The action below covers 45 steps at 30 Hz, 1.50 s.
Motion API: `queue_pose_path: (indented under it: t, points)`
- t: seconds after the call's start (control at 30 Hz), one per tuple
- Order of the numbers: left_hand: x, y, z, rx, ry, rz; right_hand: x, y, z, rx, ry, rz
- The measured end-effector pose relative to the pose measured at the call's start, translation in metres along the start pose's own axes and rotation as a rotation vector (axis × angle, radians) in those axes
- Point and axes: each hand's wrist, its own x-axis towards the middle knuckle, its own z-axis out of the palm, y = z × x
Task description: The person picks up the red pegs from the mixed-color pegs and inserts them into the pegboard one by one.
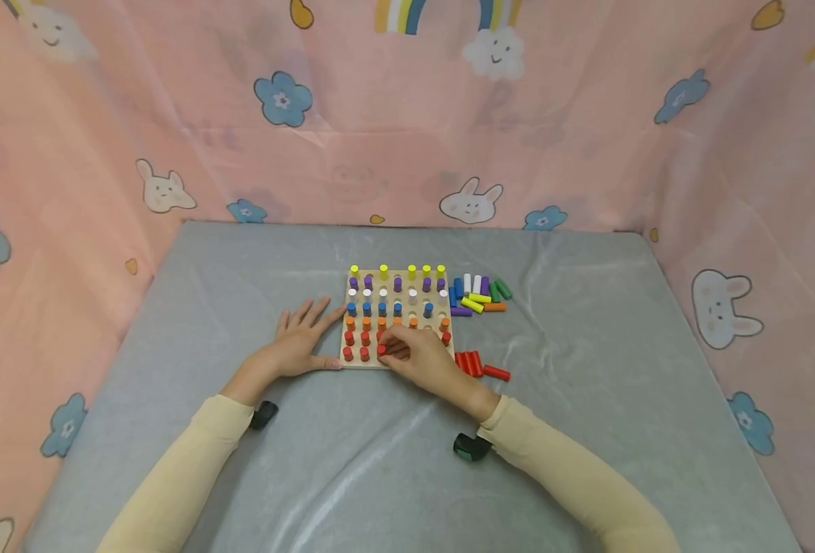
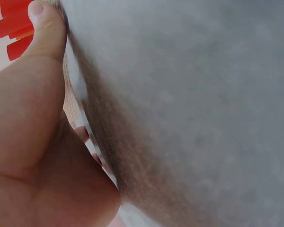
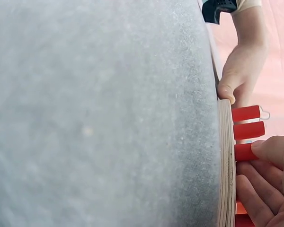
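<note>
Left wrist: red pegs (image 2: 14, 26) partly hidden

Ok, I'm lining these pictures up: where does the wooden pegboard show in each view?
Head: the pegboard sits just below the picture's middle.
Left wrist: only a thin strip of its edge shows, upper left, beside the hand.
Right wrist: its layered edge runs vertically, lower right.
Shared landmark: the left thumb, at the board's near left corner.

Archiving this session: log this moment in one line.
right hand: pinches red peg; left hand: touches left side of pegboard; loose red pegs: right of pegboard
</note>
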Motion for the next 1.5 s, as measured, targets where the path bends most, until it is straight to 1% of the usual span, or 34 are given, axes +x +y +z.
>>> queue_pose_path:
  t: [0.17, 0.37, 0.57, 0.8, 0.97, 1.13, 1.5]
  points:
    - [-0.001, -0.001, 0.000, 0.003, -0.003, -0.002, 0.000, 0.000, 0.001, -0.016, -0.014, 0.015]
    - [0.000, -0.001, 0.000, 0.020, 0.002, 0.002, 0.001, 0.001, 0.002, -0.041, -0.009, 0.019]
    - [-0.001, 0.000, -0.001, 0.018, 0.006, -0.001, 0.001, 0.001, 0.002, -0.027, -0.025, 0.023]
    - [0.000, -0.001, -0.002, 0.029, -0.004, -0.004, 0.000, 0.001, 0.001, -0.014, -0.028, 0.021]
    - [-0.001, 0.000, -0.002, 0.020, -0.002, -0.003, -0.001, 0.000, 0.000, 0.011, -0.023, 0.012]
    - [-0.001, -0.001, -0.002, 0.020, -0.005, -0.004, -0.001, 0.000, -0.001, 0.039, -0.026, 0.021]
    - [0.001, -0.001, -0.001, 0.018, 0.000, 0.003, -0.007, -0.001, -0.011, 0.040, 0.002, 0.034]
